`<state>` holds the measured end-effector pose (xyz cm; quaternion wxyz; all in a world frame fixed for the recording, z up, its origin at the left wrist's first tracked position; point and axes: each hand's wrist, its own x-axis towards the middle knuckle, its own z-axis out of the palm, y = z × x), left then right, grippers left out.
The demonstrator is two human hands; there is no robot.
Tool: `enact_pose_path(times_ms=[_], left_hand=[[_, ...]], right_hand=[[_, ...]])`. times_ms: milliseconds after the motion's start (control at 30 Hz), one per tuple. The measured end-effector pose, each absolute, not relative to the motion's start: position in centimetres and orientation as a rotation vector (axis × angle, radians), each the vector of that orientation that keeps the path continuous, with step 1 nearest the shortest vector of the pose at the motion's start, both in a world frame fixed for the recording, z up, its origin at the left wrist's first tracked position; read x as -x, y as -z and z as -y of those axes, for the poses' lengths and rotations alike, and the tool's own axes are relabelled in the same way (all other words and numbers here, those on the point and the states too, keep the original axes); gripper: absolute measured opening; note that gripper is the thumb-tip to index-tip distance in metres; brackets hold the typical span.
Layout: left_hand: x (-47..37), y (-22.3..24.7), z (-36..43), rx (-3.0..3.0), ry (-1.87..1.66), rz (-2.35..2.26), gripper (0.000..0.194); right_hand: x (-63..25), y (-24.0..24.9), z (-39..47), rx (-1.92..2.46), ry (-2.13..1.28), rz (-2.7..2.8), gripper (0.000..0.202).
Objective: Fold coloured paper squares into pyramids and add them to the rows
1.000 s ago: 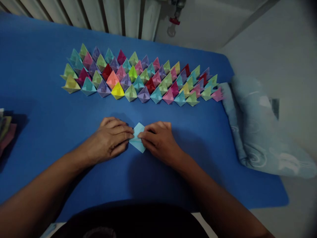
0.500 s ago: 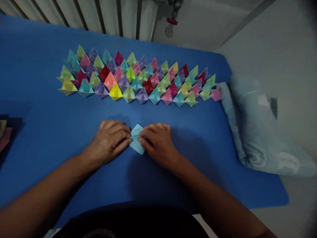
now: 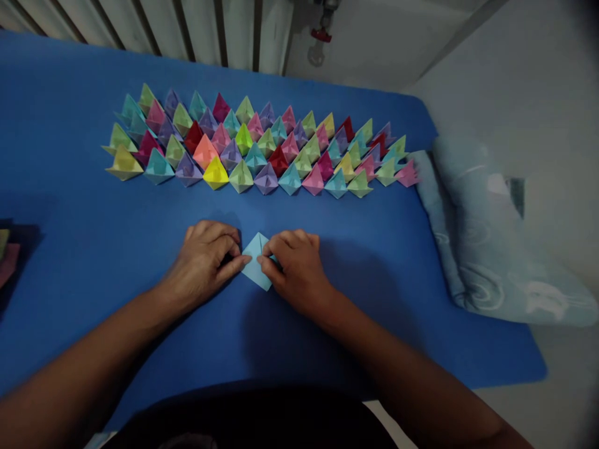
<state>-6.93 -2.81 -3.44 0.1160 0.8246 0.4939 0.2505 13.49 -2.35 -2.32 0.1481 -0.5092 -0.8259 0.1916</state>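
Note:
A light blue folded paper [image 3: 255,272] lies on the blue tabletop between my hands, one corner pointing away from me. Its top shows a crease line running toward the far corner. My right hand [image 3: 297,265] is closed on the right side of the paper, thumb and forefinger pinching near its middle and hiding the right corner. At the left corner, my left hand [image 3: 206,259] has its thumb on the paper and its fingers curled beside it. Beyond the hands stand rows of small folded paper boats [image 3: 266,179] in many colours.
The blue table [image 3: 116,243] runs up to a white radiator [image 3: 201,31] at the back. A folded grey-blue blanket [image 3: 491,249] rests along the right edge. Coloured papers [image 3: 8,265] sit at the far left, partly out of view. A red valve [image 3: 321,35] is behind the table.
The middle of the paper has been flattened, and a crease toward the far corner now shows. My left forefinger has drawn back a little from the paper. The view has shifted slightly.

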Motion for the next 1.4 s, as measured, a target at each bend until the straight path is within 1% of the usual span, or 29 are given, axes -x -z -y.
enact_pose_path(times_ms=[133,333,533,767,967,1133,1233,1400], left_hand=[[6.9,3.5,2.8,-2.407,-0.703,-1.458,0.021],[6.9,3.4,2.8,-2.406,-0.686,-1.469,0.021],[6.9,3.5,2.8,-2.425,-0.666,-1.495,0.023],[6.8,3.5,2.8,-2.522,-0.659,-1.436,0.018],[6.9,3.9,3.3,-2.7,-0.697,-1.358,0.024],[7.0,3.9,5.0,-2.835,-0.594,-1.334,0.037],[6.7,3.6,6.5,-2.851,-0.498,-1.389,0.042],[6.0,3.3,9.0,-2.805,-0.481,-1.531,0.042]], right_hand=[[-13.5,2.4,2.4,1.467,-0.562,2.382,0.013],[-13.7,2.2,2.5,1.402,-0.574,2.426,0.022],[-13.2,2.1,2.4,1.467,-0.575,2.41,0.02],[-12.8,2.1,1.7,1.542,-0.533,2.408,0.02],[-12.7,2.5,1.6,1.534,-0.465,2.378,0.021],[-12.8,2.9,1.5,1.499,-0.414,2.37,0.023],[-12.7,2.9,1.3,1.504,-0.417,2.372,0.024],[-12.4,2.3,0.8,1.553,-0.425,2.401,0.024]])
